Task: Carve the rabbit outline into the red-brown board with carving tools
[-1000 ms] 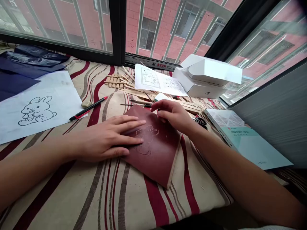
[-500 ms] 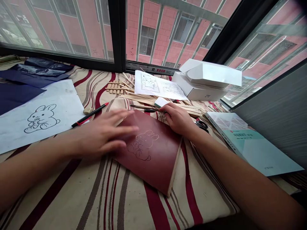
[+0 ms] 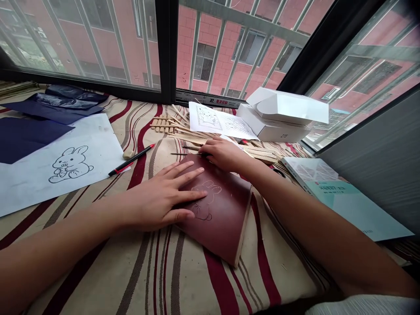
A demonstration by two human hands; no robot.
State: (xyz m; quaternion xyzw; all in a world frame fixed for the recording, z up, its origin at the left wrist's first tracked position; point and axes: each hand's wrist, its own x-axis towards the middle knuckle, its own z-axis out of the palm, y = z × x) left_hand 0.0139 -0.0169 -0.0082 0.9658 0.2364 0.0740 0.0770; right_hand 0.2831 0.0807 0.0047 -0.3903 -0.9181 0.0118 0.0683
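Observation:
A dark red board (image 3: 226, 210) with a scratched rabbit outline lies on the striped cloth in front of me. My left hand (image 3: 164, 197) rests flat on its left part, fingers stretched out and apart, next to the outline. My right hand (image 3: 223, 153) is at the board's far edge, fingers curled over the handle end of a thin pointed tool (image 3: 183, 154) whose tip sticks out to the left. Its fingertips are partly hidden.
A white sheet with a rabbit drawing (image 3: 70, 164) and dark blue carbon paper (image 3: 29, 135) lie at the left, with a red-black pen (image 3: 131, 160) beside them. Wooden sticks (image 3: 167, 123), a printed sheet (image 3: 219, 120) and a white box (image 3: 282, 111) sit near the window. A teal book (image 3: 344, 199) lies at the right.
My left hand slid off the board's left side and has come back flat onto it. My right hand moved left along the far edge onto the thin tool.

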